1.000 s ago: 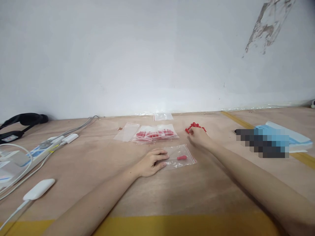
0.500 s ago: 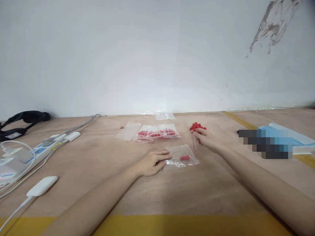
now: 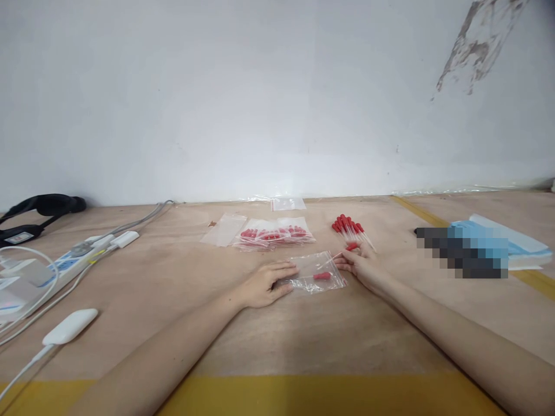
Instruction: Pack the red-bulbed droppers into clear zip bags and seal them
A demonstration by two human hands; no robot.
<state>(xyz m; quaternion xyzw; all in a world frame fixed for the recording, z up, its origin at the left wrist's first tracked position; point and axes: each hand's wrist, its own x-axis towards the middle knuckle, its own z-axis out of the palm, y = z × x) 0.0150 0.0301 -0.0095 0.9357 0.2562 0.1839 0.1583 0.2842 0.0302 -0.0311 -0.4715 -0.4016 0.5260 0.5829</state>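
Clear bag [image 3: 309, 265] partly under left hand [image 3: 263, 285]

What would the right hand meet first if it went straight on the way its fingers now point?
The right hand would probably meet the clear plastic bag first, at its right edge. The red-ended stick it holds seems to reach over or into the bag; the depth is unclear.

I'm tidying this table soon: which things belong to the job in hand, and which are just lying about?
In the job:
clear bag under the left hand
red-ended stick inside it
second stick in the right hand
loose sticks
stack of filled bags
nearby flat bag

Seemingly lying about:
power strip
white cabled device
black strap
blue packet
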